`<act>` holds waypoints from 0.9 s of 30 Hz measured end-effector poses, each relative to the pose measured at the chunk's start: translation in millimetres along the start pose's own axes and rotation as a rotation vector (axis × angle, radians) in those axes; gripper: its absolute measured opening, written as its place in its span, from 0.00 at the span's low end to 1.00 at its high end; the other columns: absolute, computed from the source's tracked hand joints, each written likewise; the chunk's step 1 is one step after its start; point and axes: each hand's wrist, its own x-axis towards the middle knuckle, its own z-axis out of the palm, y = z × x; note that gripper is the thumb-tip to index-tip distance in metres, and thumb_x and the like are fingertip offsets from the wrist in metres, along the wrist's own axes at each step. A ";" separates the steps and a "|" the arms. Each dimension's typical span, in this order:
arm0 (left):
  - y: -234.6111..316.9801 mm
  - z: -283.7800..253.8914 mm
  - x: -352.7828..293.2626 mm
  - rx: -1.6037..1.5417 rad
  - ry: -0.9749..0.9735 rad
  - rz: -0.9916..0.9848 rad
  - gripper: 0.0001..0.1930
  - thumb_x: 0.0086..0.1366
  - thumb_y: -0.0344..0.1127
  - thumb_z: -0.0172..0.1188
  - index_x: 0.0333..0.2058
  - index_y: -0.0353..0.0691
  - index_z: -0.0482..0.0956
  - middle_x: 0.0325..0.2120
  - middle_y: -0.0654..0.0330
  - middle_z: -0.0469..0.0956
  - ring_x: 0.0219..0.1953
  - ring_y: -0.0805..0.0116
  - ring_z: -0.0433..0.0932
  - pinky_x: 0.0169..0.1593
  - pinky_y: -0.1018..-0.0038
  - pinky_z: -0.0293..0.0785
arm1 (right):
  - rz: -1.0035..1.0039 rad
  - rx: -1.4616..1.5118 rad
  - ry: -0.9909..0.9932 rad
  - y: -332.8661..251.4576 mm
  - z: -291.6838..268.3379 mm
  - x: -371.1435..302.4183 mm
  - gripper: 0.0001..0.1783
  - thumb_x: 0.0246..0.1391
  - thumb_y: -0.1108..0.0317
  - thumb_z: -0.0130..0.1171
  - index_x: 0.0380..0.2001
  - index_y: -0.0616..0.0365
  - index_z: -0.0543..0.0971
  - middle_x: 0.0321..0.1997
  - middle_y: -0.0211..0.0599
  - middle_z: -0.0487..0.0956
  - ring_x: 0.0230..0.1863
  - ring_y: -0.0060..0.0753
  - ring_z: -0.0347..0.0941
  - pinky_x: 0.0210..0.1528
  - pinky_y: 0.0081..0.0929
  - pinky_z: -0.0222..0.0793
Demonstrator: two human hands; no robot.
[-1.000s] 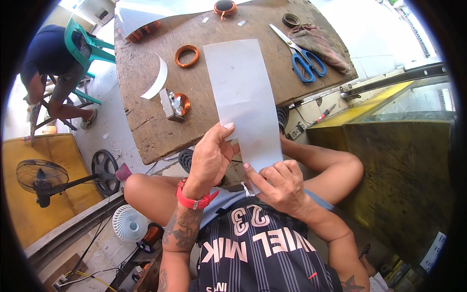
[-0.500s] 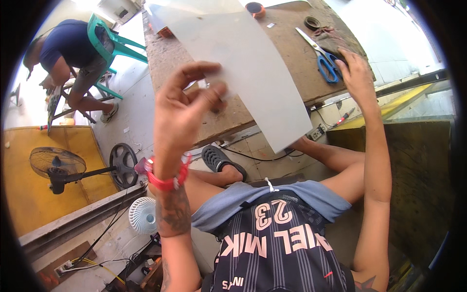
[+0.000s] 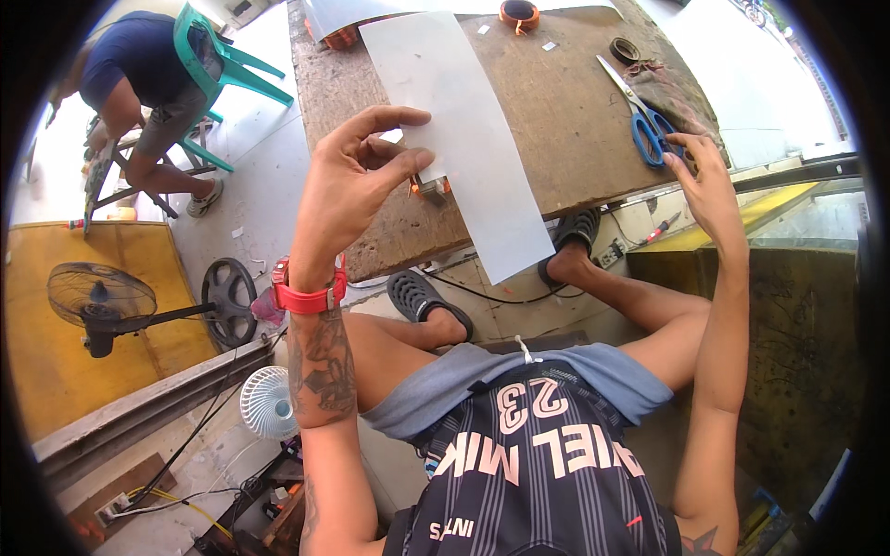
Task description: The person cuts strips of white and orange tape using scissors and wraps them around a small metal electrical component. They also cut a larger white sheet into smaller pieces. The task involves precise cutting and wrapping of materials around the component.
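A long pale translucent sheet (image 3: 482,157) lies across the wooden table, its near end jutting past the front edge. Over the sheet's left edge is my left hand (image 3: 357,167), thumb and forefinger apart and the other fingers curled; I see nothing gripped between them. Below its thumb sits a small grey and orange object (image 3: 430,190), partly hidden. Blue-handled scissors (image 3: 640,116) lie on the right side of the table, blades pointing away. My right hand (image 3: 702,176) is at their handles with fingers parted; whether the fingertips touch the handles I cannot tell.
On the wooden table (image 3: 575,148) are a tape roll (image 3: 625,50), a crumpled cloth (image 3: 672,97), an orange tape measure (image 3: 519,16) and another pale sheet (image 3: 371,11) at the back. A standing fan (image 3: 102,301) is at left, near a seated person (image 3: 139,69).
The pale sheet has come down lower onto the table, and the grey and orange object now shows. My left hand has spread slightly. My right hand stays close to the scissors, its fingers nearer the handles.
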 end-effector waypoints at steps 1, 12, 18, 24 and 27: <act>-0.6 0.0 0.3 -0.013 0.002 0.010 0.17 0.64 0.28 0.72 0.52 0.35 0.84 0.33 0.64 0.84 0.37 0.79 0.80 0.41 0.78 0.78 | -0.005 -0.008 -0.008 -1.0 -1.5 -0.6 0.19 0.68 0.58 0.61 0.55 0.58 0.80 0.54 0.46 0.79 0.58 0.50 0.75 0.62 0.40 0.68; -11.7 4.9 -0.4 -0.021 0.045 0.048 0.19 0.60 0.28 0.75 0.51 0.38 0.86 0.37 0.63 0.84 0.40 0.77 0.80 0.45 0.79 0.80 | -0.048 -0.133 -0.017 -21.4 11.3 20.3 0.22 0.65 0.65 0.60 0.59 0.60 0.77 0.54 0.54 0.82 0.56 0.59 0.78 0.58 0.46 0.72; -9.4 3.8 0.2 -0.007 0.034 0.000 0.20 0.60 0.28 0.75 0.52 0.40 0.87 0.40 0.62 0.85 0.41 0.75 0.80 0.46 0.78 0.81 | 0.053 -0.301 -0.201 -26.4 0.3 42.7 0.29 0.60 0.67 0.62 0.65 0.59 0.71 0.54 0.61 0.80 0.53 0.64 0.79 0.58 0.47 0.73; 12.1 6.6 -6.7 0.012 0.057 0.097 0.19 0.61 0.26 0.73 0.53 0.37 0.85 0.46 0.60 0.86 0.45 0.74 0.81 0.48 0.78 0.81 | 0.085 0.001 -0.007 -32.0 -8.7 26.7 0.29 0.66 0.62 0.62 0.66 0.60 0.71 0.47 0.47 0.82 0.43 0.40 0.82 0.46 0.36 0.78; 29.6 18.9 -3.3 -0.159 0.033 0.100 0.20 0.63 0.24 0.71 0.54 0.34 0.83 0.49 0.58 0.84 0.44 0.74 0.83 0.46 0.79 0.82 | -0.039 0.670 0.071 -54.6 -13.7 -14.9 0.26 0.69 0.58 0.61 0.64 0.60 0.73 0.41 0.36 0.80 0.37 0.26 0.79 0.39 0.27 0.77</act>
